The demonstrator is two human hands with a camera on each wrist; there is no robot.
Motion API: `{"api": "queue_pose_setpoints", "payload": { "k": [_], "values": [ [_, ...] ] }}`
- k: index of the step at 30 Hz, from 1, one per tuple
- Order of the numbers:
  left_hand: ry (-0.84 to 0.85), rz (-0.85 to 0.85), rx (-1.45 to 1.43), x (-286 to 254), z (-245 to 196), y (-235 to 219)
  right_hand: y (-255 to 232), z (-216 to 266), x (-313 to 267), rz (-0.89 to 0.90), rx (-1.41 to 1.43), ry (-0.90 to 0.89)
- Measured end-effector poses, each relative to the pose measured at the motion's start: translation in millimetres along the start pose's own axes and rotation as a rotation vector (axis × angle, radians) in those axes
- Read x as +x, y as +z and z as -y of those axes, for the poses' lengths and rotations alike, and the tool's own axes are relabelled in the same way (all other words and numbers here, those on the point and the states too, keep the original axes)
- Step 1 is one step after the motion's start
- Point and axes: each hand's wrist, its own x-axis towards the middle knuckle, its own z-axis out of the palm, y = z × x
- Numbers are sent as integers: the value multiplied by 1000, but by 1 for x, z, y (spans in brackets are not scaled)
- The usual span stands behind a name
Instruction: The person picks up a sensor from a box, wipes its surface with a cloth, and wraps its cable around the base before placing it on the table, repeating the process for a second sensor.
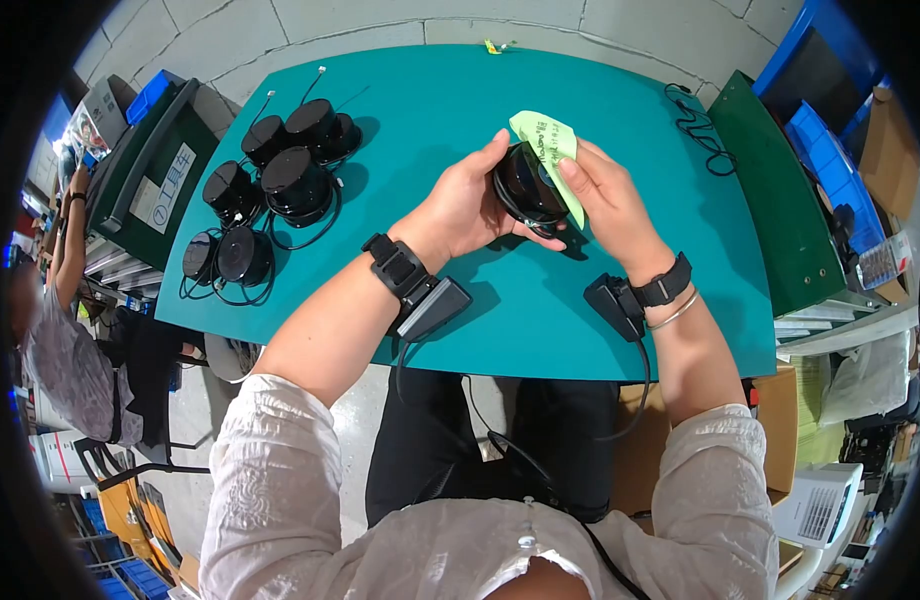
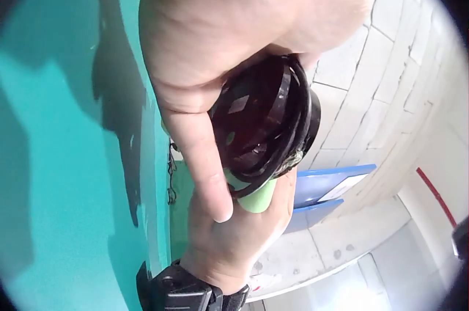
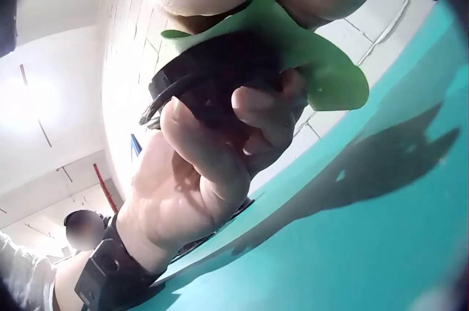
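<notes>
A glossy black round device (image 1: 521,187) with a thin cable wound about its side is held above the green table. My left hand (image 1: 458,205) grips it, with fingers and thumb around the black body (image 2: 253,124) in the left wrist view. A light-green paper note (image 1: 546,140) with handwriting lies over the device's right side. My right hand (image 1: 612,208) pinches this note, thumb on its face, right against the device. From the right wrist, the note (image 3: 333,80) appears bent around the dark body, and the left fingers (image 3: 201,146) curl beneath.
Several similar black devices (image 1: 296,180) with cables stand on the table's left side. A coiled black cable (image 1: 705,140) lies at the right, and a small yellow item (image 1: 493,47) at the back edge. Green cabinets (image 1: 780,200) flank the table. Another person (image 1: 75,340) sits at far left.
</notes>
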Motion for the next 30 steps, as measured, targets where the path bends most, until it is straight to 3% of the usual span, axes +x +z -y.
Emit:
{"api": "queue_pose_setpoints", "payload": {
  "k": [5,7,17,20,22,30],
  "values": [
    [19,-2,1,-1,-2,0,-1,4,0,-69,-21,3],
    [54,33,-48,-1,-3,-4,-2,1,-1,-169,45,122],
    [166,-47,-53,-1,-6,2,-7,-16,-2,-195,-34,109],
    [255,-135,-86,2,-8,-2,-8,-13,-2,-164,-29,179],
    [294,-174,-95,2,-10,-5,-10,-13,-2,-61,-120,174],
    [281,-356,-61,6,-8,-13,-3,8,-2,21,-150,-46]
  ]
}}
